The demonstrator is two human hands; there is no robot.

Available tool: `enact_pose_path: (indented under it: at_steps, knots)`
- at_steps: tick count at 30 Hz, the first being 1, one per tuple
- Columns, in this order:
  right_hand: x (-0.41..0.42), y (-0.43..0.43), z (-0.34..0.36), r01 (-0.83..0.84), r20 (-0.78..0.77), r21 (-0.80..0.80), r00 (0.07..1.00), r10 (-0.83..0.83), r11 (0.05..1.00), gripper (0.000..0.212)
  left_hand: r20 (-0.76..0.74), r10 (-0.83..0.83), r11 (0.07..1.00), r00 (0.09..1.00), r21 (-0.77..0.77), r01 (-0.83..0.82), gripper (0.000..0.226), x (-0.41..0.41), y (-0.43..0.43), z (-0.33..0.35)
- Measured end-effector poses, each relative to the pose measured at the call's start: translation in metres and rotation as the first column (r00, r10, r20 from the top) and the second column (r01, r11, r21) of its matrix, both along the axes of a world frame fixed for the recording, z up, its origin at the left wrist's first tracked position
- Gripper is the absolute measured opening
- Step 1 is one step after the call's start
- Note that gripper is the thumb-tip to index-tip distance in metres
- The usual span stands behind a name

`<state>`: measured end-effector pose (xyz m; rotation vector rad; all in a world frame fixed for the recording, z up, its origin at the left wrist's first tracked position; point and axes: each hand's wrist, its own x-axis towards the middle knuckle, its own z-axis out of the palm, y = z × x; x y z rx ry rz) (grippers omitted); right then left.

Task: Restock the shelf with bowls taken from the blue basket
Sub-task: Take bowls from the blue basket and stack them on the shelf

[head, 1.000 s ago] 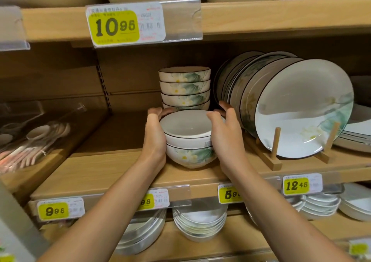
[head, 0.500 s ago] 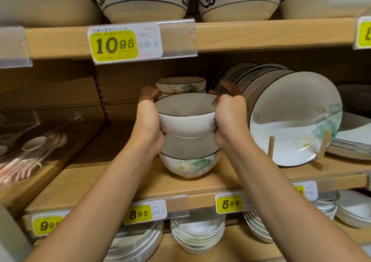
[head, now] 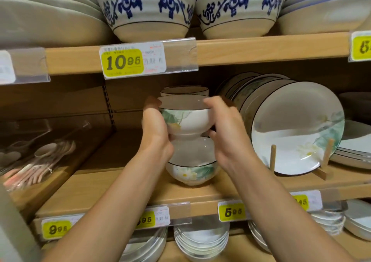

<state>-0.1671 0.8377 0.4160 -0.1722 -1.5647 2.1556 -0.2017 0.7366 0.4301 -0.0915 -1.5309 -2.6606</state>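
We clamp a floral bowl [head: 186,119] between our left hand [head: 155,133] and right hand [head: 226,133], fingers curled round its wall. It hangs upright just over the mouth of a matching bowl [head: 192,169] near the wooden shelf's [head: 120,185] front edge. Behind stands a bowl stack [head: 184,90]; to the right, plates [head: 297,129] lean in a wooden rack [head: 272,157].

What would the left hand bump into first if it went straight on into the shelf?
Probably the back stack of bowls, just behind the held bowl that the left hand grips; depth is hard to judge here.
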Motion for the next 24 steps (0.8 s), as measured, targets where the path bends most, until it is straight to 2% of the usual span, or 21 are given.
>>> enact_pose_path:
  at_steps: [2, 4, 5, 7, 9, 12, 15, 18, 24]
  knots:
    - [0.0, -0.004, -0.001, 0.034, -0.025, -0.008, 0.999, -0.034, 0.999, 0.026, -0.039, -0.024, 0.996, 0.999, -0.092, 0.021, 0.037, 0.005, 0.003, -0.005]
    - [-0.003, 0.002, 0.009, 0.032, -0.028, -0.142, 0.999, -0.036, 0.989, 0.008, -0.125, -0.101, 0.975, 0.987, -0.211, 0.073, 0.031, 0.004, 0.0, -0.014]
    - [-0.005, 0.008, 0.014, 0.019, -0.023, -0.199, 0.999, -0.025, 0.98, 0.005, -0.154, -0.13, 0.964, 0.98, -0.249, 0.089, 0.037, 0.004, -0.004, -0.016]
    - [-0.01, 0.017, 0.016, -0.018, 0.007, -0.25, 1.0, 0.021, 0.968, 0.015, -0.167, -0.165, 0.95, 0.972, -0.292, 0.111, 0.045, 0.002, -0.013, -0.016]
    - [-0.013, 0.021, 0.013, -0.032, 0.062, -0.236, 0.997, 0.048, 0.971, 0.029, -0.167, -0.156, 0.935, 0.974, -0.344, 0.091, 0.045, 0.0, -0.019, -0.014]
    - [-0.017, 0.026, 0.008, -0.033, 0.113, -0.152, 0.992, 0.05, 0.988, 0.038, -0.163, 0.003, 0.859, 0.987, -0.505, -0.086, 0.06, -0.004, -0.019, -0.019]
    - [-0.02, 0.031, -0.001, -0.026, 0.155, -0.074, 0.987, 0.037, 0.997, 0.032, -0.246, 0.077, 0.791, 0.966, -0.575, -0.209, 0.079, -0.002, -0.018, -0.032]
    - [-0.024, 0.034, -0.011, -0.045, 0.218, -0.005, 0.975, 0.045, 0.999, 0.024, -0.256, 0.089, 0.797, 0.963, -0.561, -0.223, 0.073, -0.003, -0.017, -0.044]
    - [-0.029, 0.038, -0.028, -0.072, 0.245, 0.007, 0.967, 0.068, 0.997, 0.039, -0.264, 0.11, 0.807, 0.958, -0.539, -0.241, 0.064, -0.009, -0.01, -0.067]
